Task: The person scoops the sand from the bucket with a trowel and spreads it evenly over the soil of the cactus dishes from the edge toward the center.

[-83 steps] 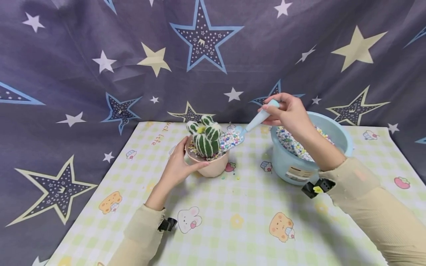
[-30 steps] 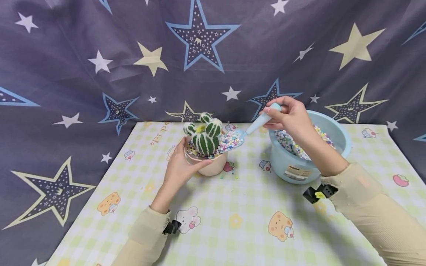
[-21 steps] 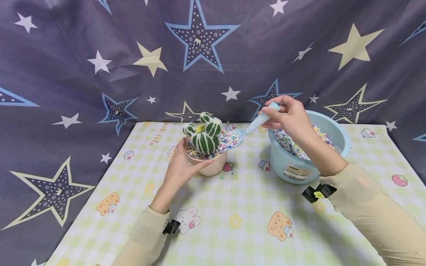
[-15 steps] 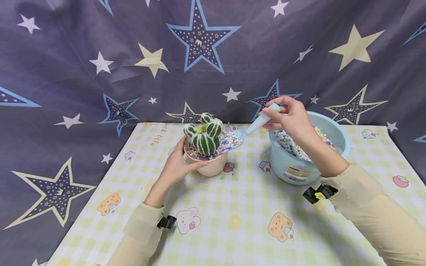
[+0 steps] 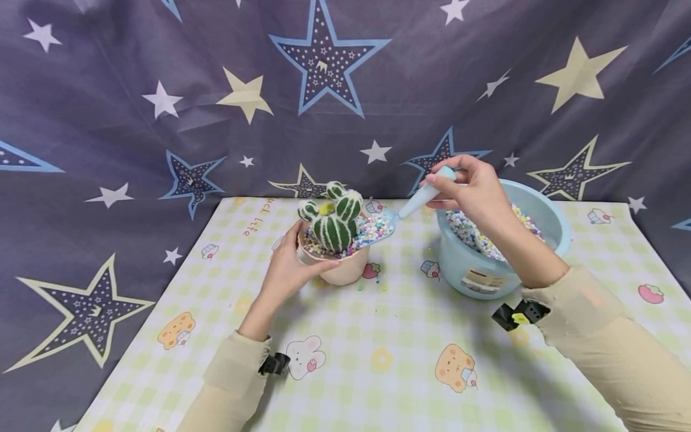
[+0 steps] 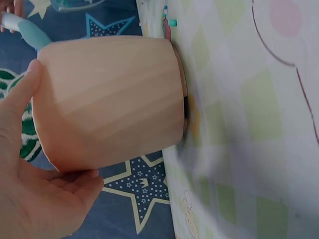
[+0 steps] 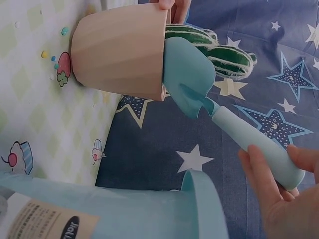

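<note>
A peach flower pot [image 5: 345, 272] stands on the table, with a green-and-white cactus [image 5: 335, 233] in it, set among small coloured beads. My left hand [image 5: 288, 265] grips the pot's left side, thumb in front near the rim and fingers curled behind. Between thumb and fingers, my right hand [image 5: 474, 189] holds the handle of a light blue trowel [image 7: 251, 139]. Its blade carries a heap of coloured beads [image 5: 375, 229] and leans at the pot's right rim. In the right wrist view the blade's underside hides part of the cactus [image 7: 229, 57].
Right of the pot, a light blue tub [image 5: 479, 277] holds many coloured beads, beneath my right forearm. A few loose beads [image 5: 384, 288] lie on the checked tablecloth [image 5: 378, 336] by the pot. A dark star-patterned curtain [image 5: 205, 78] hangs behind the table.
The right hand has lowered the trowel handle slightly, and the blade has drawn back a little to the right over the last few seconds. The left hand keeps its hold on the pot.
</note>
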Tool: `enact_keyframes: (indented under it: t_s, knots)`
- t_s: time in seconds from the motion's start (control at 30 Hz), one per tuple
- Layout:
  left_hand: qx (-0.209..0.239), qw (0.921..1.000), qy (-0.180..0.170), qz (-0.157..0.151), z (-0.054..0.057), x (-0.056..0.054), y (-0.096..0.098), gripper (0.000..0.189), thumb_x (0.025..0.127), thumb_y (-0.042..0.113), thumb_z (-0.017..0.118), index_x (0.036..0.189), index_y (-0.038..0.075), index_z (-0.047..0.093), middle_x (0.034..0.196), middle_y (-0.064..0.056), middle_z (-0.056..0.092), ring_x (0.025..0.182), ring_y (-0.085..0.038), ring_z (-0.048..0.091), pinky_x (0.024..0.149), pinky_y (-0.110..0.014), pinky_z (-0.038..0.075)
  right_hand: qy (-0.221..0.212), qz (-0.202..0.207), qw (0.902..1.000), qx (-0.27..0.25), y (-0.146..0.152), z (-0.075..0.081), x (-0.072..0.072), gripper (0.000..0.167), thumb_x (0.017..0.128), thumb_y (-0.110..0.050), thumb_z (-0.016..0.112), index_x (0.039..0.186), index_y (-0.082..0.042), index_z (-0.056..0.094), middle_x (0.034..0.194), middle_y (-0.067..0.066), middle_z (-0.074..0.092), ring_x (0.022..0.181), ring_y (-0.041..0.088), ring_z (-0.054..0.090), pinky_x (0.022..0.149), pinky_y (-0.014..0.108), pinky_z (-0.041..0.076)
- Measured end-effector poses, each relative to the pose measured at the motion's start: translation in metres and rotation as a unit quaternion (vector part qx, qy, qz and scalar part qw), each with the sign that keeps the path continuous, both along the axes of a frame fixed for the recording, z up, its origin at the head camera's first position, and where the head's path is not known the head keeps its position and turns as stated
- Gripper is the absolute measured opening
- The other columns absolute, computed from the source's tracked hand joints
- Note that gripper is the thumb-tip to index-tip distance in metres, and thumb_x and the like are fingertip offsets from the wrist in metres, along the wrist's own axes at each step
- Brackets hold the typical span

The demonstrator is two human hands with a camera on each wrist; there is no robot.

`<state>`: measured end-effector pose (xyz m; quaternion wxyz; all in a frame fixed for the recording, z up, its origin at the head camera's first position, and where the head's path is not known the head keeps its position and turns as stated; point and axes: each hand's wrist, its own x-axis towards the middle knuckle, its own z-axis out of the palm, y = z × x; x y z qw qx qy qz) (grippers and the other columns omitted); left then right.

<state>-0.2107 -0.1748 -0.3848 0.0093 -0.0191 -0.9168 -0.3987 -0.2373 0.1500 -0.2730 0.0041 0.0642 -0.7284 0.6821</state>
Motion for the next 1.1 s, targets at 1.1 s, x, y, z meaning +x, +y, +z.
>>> enact_keyframes:
  t_s: [1.1]
  knots:
    - [-0.014, 0.9996, -0.006, -0.023, -0.002, -0.005, -0.003, 0.123, 0.075, 0.057, 0.081, 0.161, 0.009, 0.008, 0.166, -0.017, 0.017, 0.152, -0.037, 0.022, 0.124, -0.057, 0.024, 0.03, -0.014, 0.9957, 0.087, -0.016, 0.005, 0.008, 0.032, 0.093, -0.015, 0.071, 0.116, 0.003, 0.057, 0.082, -0.003, 0.069, 0.076, 0.005, 0.074, 0.072, 0.029, 0.064]
